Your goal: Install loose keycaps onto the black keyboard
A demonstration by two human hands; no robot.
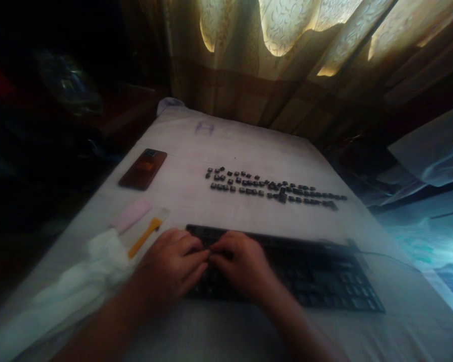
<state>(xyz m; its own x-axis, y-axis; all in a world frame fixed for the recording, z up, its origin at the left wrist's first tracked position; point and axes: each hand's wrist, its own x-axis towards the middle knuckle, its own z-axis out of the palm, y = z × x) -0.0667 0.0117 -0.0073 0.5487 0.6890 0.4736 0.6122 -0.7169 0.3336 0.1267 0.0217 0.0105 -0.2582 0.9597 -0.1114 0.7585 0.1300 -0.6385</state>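
Note:
A black keyboard [320, 274] lies on the cloth-covered table in front of me. Over its left end my left hand [175, 261] and my right hand [239, 259] meet, fingertips pinched together. Whatever sits between the fingertips is too small and blurred to name. Beyond the keyboard, loose black keycaps [252, 191] are laid out in uneven rows. To the left of my left hand is a brush with a yellow handle [145, 237].
A pink cloth or sponge [131, 213] and a crumpled white cloth [101, 256] lie at the left. Farther back is a brown phone [143, 169]. A thin cable [390, 257] runs off the keyboard's right side. Curtains [245, 75] hang behind the table [249, 141].

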